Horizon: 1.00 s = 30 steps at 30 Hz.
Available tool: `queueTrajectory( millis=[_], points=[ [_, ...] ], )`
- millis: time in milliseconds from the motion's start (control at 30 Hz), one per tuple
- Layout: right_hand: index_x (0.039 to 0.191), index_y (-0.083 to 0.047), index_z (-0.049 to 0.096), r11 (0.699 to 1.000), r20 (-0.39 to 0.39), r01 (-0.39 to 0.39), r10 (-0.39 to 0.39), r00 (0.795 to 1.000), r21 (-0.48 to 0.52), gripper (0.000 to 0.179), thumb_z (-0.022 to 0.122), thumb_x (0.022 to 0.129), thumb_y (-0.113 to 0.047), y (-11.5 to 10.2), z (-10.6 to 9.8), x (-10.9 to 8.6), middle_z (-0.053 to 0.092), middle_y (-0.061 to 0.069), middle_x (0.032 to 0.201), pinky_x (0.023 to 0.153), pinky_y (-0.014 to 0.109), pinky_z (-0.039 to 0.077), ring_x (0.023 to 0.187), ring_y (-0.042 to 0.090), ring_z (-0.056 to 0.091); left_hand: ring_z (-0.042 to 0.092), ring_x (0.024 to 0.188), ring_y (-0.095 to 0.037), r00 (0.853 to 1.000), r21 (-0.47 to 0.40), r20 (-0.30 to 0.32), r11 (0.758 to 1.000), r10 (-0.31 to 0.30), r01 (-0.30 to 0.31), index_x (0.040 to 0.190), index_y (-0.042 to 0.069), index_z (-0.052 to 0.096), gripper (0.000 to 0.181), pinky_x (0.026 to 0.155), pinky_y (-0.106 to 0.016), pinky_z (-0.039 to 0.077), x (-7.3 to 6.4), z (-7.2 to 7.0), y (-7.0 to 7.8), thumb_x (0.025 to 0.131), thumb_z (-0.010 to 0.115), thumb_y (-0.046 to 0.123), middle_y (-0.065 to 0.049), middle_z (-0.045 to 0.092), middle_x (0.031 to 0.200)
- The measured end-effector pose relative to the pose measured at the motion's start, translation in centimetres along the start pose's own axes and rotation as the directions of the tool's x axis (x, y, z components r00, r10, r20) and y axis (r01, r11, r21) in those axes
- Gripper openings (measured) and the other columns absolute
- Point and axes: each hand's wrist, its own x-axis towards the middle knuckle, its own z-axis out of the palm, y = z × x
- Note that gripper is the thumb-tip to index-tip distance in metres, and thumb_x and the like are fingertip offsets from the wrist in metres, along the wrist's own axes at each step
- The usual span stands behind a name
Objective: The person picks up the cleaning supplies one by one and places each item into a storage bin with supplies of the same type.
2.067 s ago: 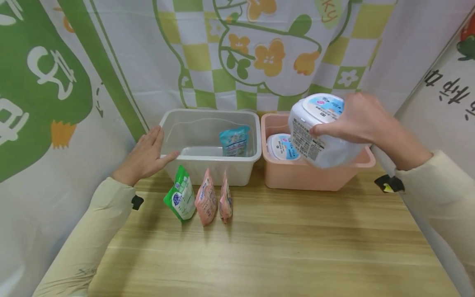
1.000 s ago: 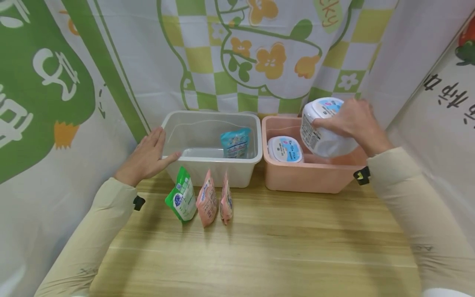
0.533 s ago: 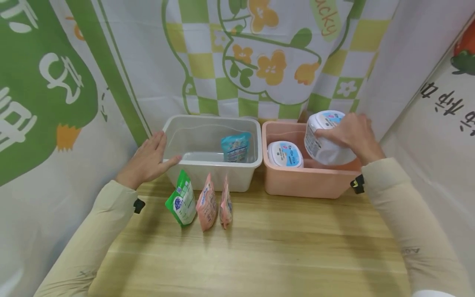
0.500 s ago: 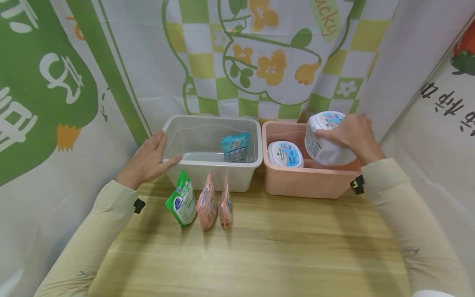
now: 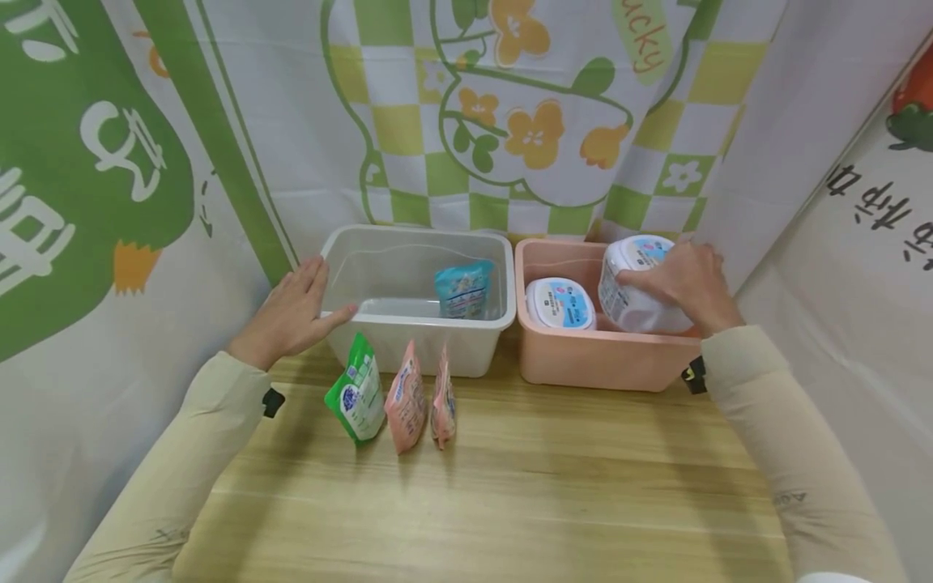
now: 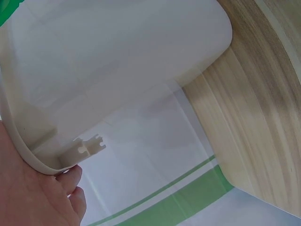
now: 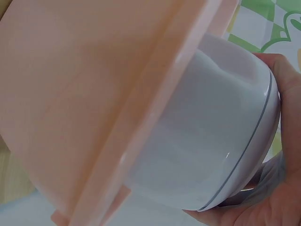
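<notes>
Held tub point(image 5: 632, 298) lower than one second ago, now tilted and partly inside pink bin point(image 5: 605, 364), just beside second tub point(image 5: 561, 304). Right hand point(image 5: 688, 283) grips it, thumb and fingers pinching tub near lid point(image 5: 649, 248). Left hand point(image 5: 287, 314) rests on left end of grey bin point(image 5: 477, 352), fingers close together, thumb apart. Blue pouch point(image 5: 464, 290) inside grey bin, at right end. Green pouch point(image 5: 359, 395) and two pink pouches point(image 5: 406, 405) stand on bench point(image 5: 554, 494) before grey bin.

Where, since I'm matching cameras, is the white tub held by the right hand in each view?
Head: white tub right of centre, partly inside the pink bin.
Left wrist: not in it.
Right wrist: white tub right of centre, behind the pink bin's rim.
Shared landmark: wooden tabletop, at bottom, right and left edge respectively.
</notes>
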Motion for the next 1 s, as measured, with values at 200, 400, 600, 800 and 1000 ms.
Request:
queueTrajectory(
  millis=[200,400,600,800,1000],
  points=[
    [0.111,0.018,0.056,1.0,0.006,0.013,-0.013,1.0,-0.005,0.101,0.077,0.078,-0.075,0.6,0.9,0.1,0.053,0.037,0.111,0.084,0.063,0.048,0.105,0.051,0.047,0.003,0.163,-0.049,1.0,0.001,-0.005,1.0,0.0,0.0,0.163,-0.013,0.006,0.103,0.132,-0.063,0.008,0.0,-0.1,0.0,0.106,0.035,0.068,-0.032,0.001,0.174],
    [0.12,0.02,0.055,1.0,0.031,-0.014,0.014,0.999,-0.006,0.106,0.077,0.078,-0.075,0.8,1.8,0.1,0.05,0.044,0.122,0.088,0.067,0.05,0.115,0.058,0.046,0.002,0.163,-0.048,1.0,0.003,0.002,1.0,-0.007,0.007,0.163,-0.012,0.006,0.101,0.133,-0.063,0.008,0.0,0.0,0.0,0.107,0.037,0.066,-0.031,0.002,0.175],
    [0.154,0.01,0.04,0.999,0.049,-0.037,0.036,0.998,0.023,0.117,0.078,0.079,-0.072,0.8,2.4,0.0,0.044,0.047,0.137,0.094,0.072,0.048,0.127,0.065,0.04,0.002,0.164,-0.048,1.0,-0.003,0.006,1.0,-0.012,0.012,0.164,-0.012,0.004,0.101,0.133,-0.062,0.007,-0.1,0.0,0.0,0.107,0.037,0.065,-0.03,0.0,0.175],
    [0.14,0.007,0.057,0.998,-0.003,0.049,-0.049,0.999,0.051,0.099,0.081,0.08,-0.067,1.1,3.2,0.0,0.045,0.04,0.152,0.108,0.078,0.036,0.132,0.066,0.043,0.001,0.164,-0.048,1.0,-0.007,0.008,1.0,-0.013,0.013,0.164,-0.011,0.003,0.101,0.133,-0.062,0.007,0.0,0.0,0.0,0.107,0.037,0.065,-0.03,-0.001,0.175],
    [0.058,-0.009,0.044,0.994,-0.056,0.097,-0.094,0.994,0.052,0.072,0.081,0.079,-0.066,1.5,3.9,-0.4,0.066,0.027,0.112,0.099,0.071,0.042,0.108,0.05,0.059,0.001,0.164,-0.047,1.0,0.0,0.014,1.0,-0.016,0.016,0.164,-0.011,0.003,0.101,0.133,-0.062,0.007,0.1,0.1,-0.1,0.107,0.036,0.066,-0.029,-0.001,0.175]
  ],
)
